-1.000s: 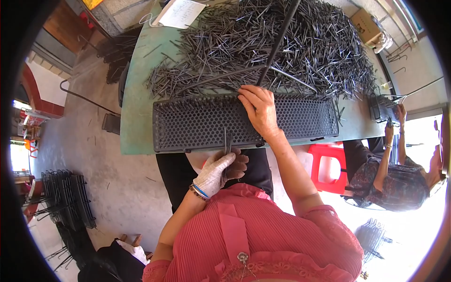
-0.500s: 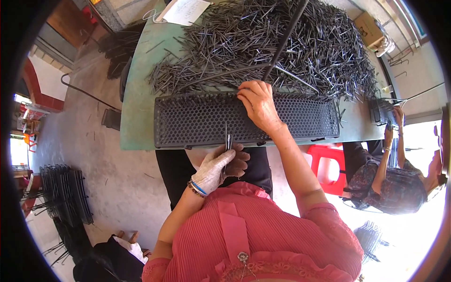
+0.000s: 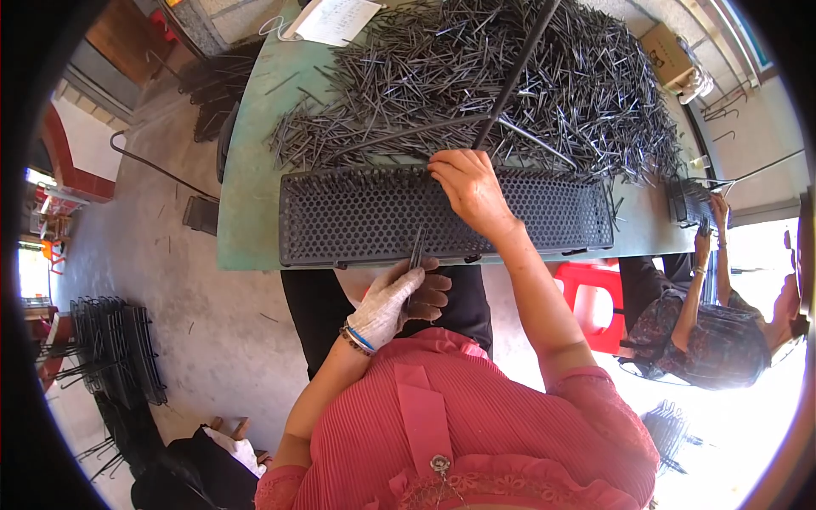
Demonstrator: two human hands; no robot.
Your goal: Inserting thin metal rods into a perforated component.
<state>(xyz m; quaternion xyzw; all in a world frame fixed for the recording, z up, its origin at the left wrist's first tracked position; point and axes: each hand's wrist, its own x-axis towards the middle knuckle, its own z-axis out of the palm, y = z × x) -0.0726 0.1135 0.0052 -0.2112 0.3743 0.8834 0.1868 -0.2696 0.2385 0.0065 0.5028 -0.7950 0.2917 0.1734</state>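
A long black rack with rows of round holes lies along the near edge of the green table. My left hand, in a whitish knit glove, is closed around a few thin dark rods whose tips point up over the rack's near edge. My bare right hand is at the rack's far side, fingers pinched together and bent downward. Whatever those fingertips hold is hidden beneath them. Along the rack's far edge, several short dark rod ends stand in the holes.
Behind the rack spreads a big heap of loose dark rods. A bent metal frame rises over it. Paper and a cardboard box lie at the back. At right, a co-worker handles another rack near a red stool.
The rods in my left hand have tilted slightly to the right. My right hand has shifted only a little at the rack's far edge.
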